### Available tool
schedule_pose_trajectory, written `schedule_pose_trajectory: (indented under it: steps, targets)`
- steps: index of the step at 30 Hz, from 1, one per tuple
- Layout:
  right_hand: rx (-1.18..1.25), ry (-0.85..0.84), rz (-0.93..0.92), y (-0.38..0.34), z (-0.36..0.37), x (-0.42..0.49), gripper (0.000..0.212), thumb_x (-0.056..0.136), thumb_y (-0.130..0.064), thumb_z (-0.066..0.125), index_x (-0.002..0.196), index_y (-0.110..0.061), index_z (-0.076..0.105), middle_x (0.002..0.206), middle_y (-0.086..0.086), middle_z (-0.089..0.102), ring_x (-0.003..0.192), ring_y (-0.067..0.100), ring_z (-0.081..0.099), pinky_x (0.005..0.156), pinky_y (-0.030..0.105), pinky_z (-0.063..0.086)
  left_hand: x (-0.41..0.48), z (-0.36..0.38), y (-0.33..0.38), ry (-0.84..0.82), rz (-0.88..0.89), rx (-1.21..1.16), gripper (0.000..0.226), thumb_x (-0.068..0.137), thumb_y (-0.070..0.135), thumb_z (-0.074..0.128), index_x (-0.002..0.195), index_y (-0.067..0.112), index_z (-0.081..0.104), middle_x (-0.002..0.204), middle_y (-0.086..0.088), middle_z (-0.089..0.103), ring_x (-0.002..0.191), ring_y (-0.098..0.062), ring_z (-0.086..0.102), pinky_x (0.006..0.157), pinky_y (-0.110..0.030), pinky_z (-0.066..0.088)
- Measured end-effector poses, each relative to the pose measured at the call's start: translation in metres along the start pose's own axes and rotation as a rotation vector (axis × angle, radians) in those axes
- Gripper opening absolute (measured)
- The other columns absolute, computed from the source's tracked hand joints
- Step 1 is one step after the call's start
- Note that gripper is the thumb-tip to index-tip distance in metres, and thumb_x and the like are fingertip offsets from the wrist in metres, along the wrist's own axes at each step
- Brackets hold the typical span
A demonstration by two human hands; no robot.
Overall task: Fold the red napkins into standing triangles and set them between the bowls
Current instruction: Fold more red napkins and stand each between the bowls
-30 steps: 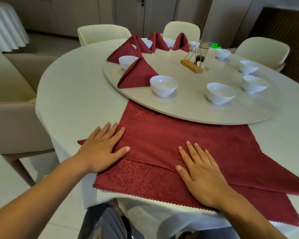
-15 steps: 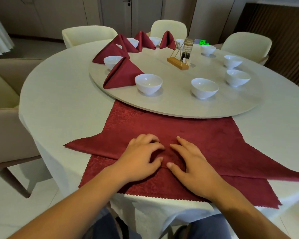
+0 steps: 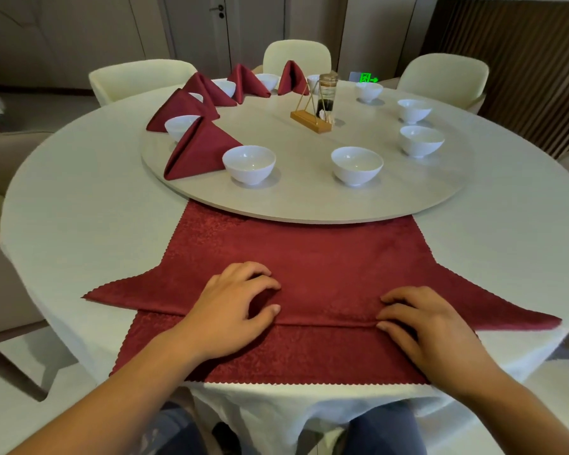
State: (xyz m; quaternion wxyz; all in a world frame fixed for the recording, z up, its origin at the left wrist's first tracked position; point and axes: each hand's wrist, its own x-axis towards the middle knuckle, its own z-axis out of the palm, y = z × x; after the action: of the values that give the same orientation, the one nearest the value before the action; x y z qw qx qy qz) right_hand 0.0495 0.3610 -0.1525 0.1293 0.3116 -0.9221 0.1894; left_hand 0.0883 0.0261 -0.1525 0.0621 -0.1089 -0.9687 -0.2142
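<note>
Far rim: green lit sign (image 3: 368, 77) shows an arrow pointing right; the figure beside it is too small to read.

Both hands are knuckles-up and set apart on the flat red patterned cloth napkin (image 3: 309, 267). The left hand (image 3: 234, 310) and the right hand (image 3: 424, 323) have curled fingers, with thumbs at the near folded edge. Each appears to pinch that fold, though the fingertips are partly tucked under.

This napkin lies at the near edge of the white-clothed round table (image 3: 79, 224), over a second red napkin (image 3: 276, 356). Its far side meets the round grey turntable (image 3: 309, 208).

On the turntable:
- white china bowls (image 3: 248, 164), empty where their insides show
- five standing red folded napkin triangles (image 3: 201, 149), between the bowls along the left arc
- a glass jar (image 3: 326, 93) on a wooden stand (image 3: 309, 121), with dark contents low down
</note>
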Motion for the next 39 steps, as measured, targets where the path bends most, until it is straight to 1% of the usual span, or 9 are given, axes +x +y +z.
schedule_pose_trajectory:
  steps: [3, 7, 12, 16, 23, 28, 31, 35, 39]
  targets:
    - [-0.048, 0.022, -0.046, -0.009, -0.001, 0.002, 0.033, 0.098, -0.043, 0.047, 0.092, -0.025, 0.075, 0.110, -0.008, 0.066, 0.102, 0.012, 0.061, 0.088, 0.033, 0.054, 0.006, -0.005, 0.016, -0.034, -0.011, 0.048, 0.066, 0.083, 0.077, 0.031, 0.127, 0.040, 0.063, 0.136, 0.024, 0.048, 0.130, -0.003, 0.042, 0.105, -0.038, 0.037]
    - [0.045, 0.052, -0.018, -0.023, -0.008, 0.002, 0.032, 0.099, -0.041, 0.045, 0.095, -0.024, 0.072, 0.106, -0.013, 0.067, 0.098, 0.006, 0.061, 0.089, 0.015, 0.046, 0.009, 0.002, 0.053, -0.048, 0.186, 0.026, 0.051, 0.092, 0.066, 0.047, 0.132, 0.037, 0.062, 0.134, 0.024, 0.056, 0.123, 0.000, 0.050, 0.102, -0.030, 0.040]
    - [0.114, 0.057, -0.039, -0.030, -0.012, -0.007, 0.027, 0.098, -0.042, 0.049, 0.095, -0.026, 0.070, 0.099, -0.017, 0.065, 0.091, 0.005, 0.060, 0.080, 0.021, 0.050, 0.015, 0.019, 0.072, -0.063, 0.303, 0.062, 0.038, 0.098, 0.055, 0.049, 0.123, 0.035, 0.069, 0.117, 0.020, 0.063, 0.105, -0.005, 0.054, 0.090, -0.034, 0.048]
    - [0.093, -0.059, -0.068, -0.017, -0.018, -0.023, 0.026, 0.088, -0.041, 0.072, 0.110, -0.029, 0.071, 0.106, -0.019, 0.065, 0.097, 0.005, 0.059, 0.085, 0.021, 0.050, 0.014, 0.024, 0.071, -0.037, 0.272, -0.043, 0.024, 0.100, 0.045, 0.055, 0.109, 0.037, 0.075, 0.109, 0.022, 0.061, 0.097, -0.001, 0.051, 0.088, -0.031, 0.048]
    - [0.068, -0.032, 0.134, 0.012, -0.054, -0.031, 0.012, 0.088, -0.026, 0.073, 0.091, -0.037, 0.071, 0.089, -0.027, 0.063, 0.085, 0.001, 0.060, 0.076, 0.025, 0.052, 0.009, 0.019, 0.072, -0.086, 0.229, -0.093, 0.033, 0.100, 0.052, 0.046, 0.106, 0.036, 0.074, 0.116, 0.025, 0.064, 0.108, 0.002, 0.054, 0.096, -0.032, 0.048]
    - [0.019, -0.274, 0.331, 0.026, -0.098, -0.024, 0.017, 0.089, -0.024, 0.071, 0.079, -0.038, 0.068, 0.076, -0.024, 0.067, 0.078, 0.002, 0.062, 0.071, 0.028, 0.052, -0.008, 0.006, 0.064, -0.199, 0.179, -0.288, 0.026, 0.100, 0.052, 0.051, 0.101, 0.039, 0.073, 0.127, 0.027, 0.064, 0.128, 0.012, 0.048, 0.111, -0.034, 0.044]
    - [0.090, -0.265, 0.385, 0.027, -0.119, -0.015, 0.017, 0.085, -0.027, 0.078, 0.072, -0.036, 0.070, 0.072, -0.020, 0.068, 0.074, 0.003, 0.064, 0.071, 0.031, 0.054, -0.023, -0.006, 0.064, -0.293, 0.129, -0.449, 0.016, 0.102, 0.033, 0.061, 0.091, 0.041, 0.070, 0.123, 0.024, 0.069, 0.127, 0.011, 0.052, 0.111, -0.027, 0.043]
    - [0.228, -0.202, 0.353, 0.023, -0.141, 0.004, 0.014, 0.077, -0.031, 0.083, 0.072, -0.038, 0.071, 0.066, -0.012, 0.069, 0.065, 0.007, 0.065, 0.063, 0.022, 0.052, -0.041, -0.013, 0.062, -0.345, 0.138, -0.467, 0.019, 0.102, 0.027, 0.061, 0.085, 0.023, 0.068, 0.120, 0.016, 0.072, 0.127, 0.010, 0.052, 0.116, -0.017, 0.029]
    - [0.658, -0.179, 0.325, 0.016, -0.154, 0.028, 0.012, 0.065, -0.023, 0.081, 0.076, -0.019, 0.077, 0.075, 0.008, 0.074, 0.067, 0.015, 0.069, 0.067, 0.020, 0.055, -0.046, -0.017, 0.056, -0.253, 0.125, -0.446, 0.024, 0.097, 0.029, 0.059, 0.074, 0.029, 0.054, 0.098, 0.002, 0.073, 0.116, 0.000, 0.063, 0.117, -0.027, 0.033]
